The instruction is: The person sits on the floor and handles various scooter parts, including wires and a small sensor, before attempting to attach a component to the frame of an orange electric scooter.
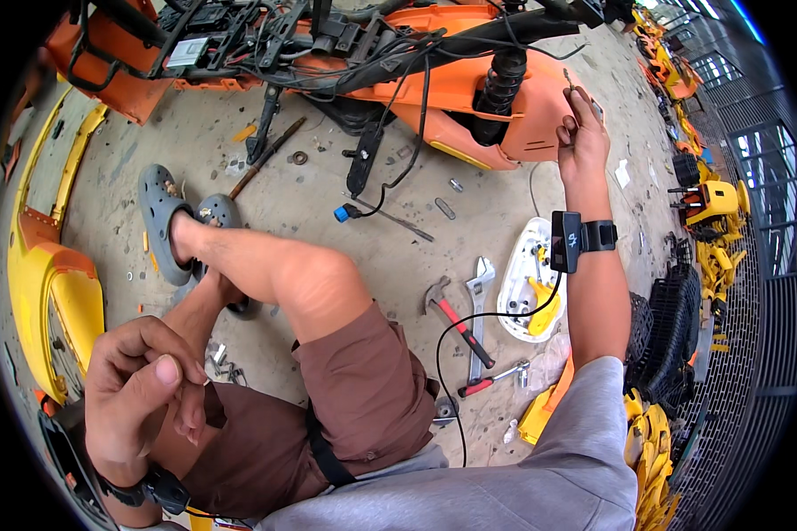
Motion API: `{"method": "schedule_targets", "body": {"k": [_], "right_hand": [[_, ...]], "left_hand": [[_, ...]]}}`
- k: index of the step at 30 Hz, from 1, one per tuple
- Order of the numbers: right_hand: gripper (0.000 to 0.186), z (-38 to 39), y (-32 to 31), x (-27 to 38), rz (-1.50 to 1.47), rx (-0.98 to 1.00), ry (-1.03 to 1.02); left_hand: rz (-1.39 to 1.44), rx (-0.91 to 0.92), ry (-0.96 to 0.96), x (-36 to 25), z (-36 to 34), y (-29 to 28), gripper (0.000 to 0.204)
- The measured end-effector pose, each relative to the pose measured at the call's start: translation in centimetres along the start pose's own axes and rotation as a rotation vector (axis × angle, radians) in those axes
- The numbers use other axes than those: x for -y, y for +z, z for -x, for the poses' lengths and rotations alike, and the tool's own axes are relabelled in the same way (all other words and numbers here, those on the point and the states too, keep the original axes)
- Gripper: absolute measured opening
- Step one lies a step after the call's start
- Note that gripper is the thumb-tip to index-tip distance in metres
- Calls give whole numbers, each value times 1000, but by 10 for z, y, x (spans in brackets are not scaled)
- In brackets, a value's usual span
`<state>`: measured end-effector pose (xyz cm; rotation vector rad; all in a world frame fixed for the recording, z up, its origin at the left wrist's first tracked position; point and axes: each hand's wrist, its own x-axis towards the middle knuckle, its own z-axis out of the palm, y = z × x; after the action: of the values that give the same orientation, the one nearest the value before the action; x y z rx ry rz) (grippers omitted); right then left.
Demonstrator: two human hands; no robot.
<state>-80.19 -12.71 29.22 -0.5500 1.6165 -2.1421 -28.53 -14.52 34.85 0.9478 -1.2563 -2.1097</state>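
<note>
My right hand (584, 133) is raised beside the front of the orange scooter body (456, 133), its fingertips pinching a small, thin metal piece (568, 81) whose kind is too small to tell. Over my thigh at the lower left, my left hand (146, 380) has its fingers curled, with the thumb against them; anything inside is hidden. The partly stripped scooter frame (407, 66) lies across the far side with its wiring and a black spring shock absorber (505, 84) exposed. A cable with a blue connector (343, 213) hangs down from it.
On the floor at right lie a hammer (456, 319), an adjustable wrench (479, 288), a red-handled ratchet (496, 379) and a white tray (507, 305) of small parts. Yellow body panels (71, 283) stand at left. Black baskets (669, 327) and yellow parts (713, 203) line the right wall.
</note>
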Motion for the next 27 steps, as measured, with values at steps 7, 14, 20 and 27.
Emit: {"method": "schedule_targets", "body": {"k": [7, 14, 20, 27], "right_hand": [[32, 18, -31, 30, 93, 63, 8], [22, 68, -27, 11, 41, 121, 166], [24, 99, 1, -19, -241, 158, 558], [25, 119, 36, -30, -355, 255, 584]], "left_hand": [[0, 28, -9, 1, 0, -1, 26], [-17, 55, -101, -2, 0, 8, 23], [-20, 81, -92, -1, 0, 10, 20], [38, 66, -88, 1, 0, 4, 21]]}}
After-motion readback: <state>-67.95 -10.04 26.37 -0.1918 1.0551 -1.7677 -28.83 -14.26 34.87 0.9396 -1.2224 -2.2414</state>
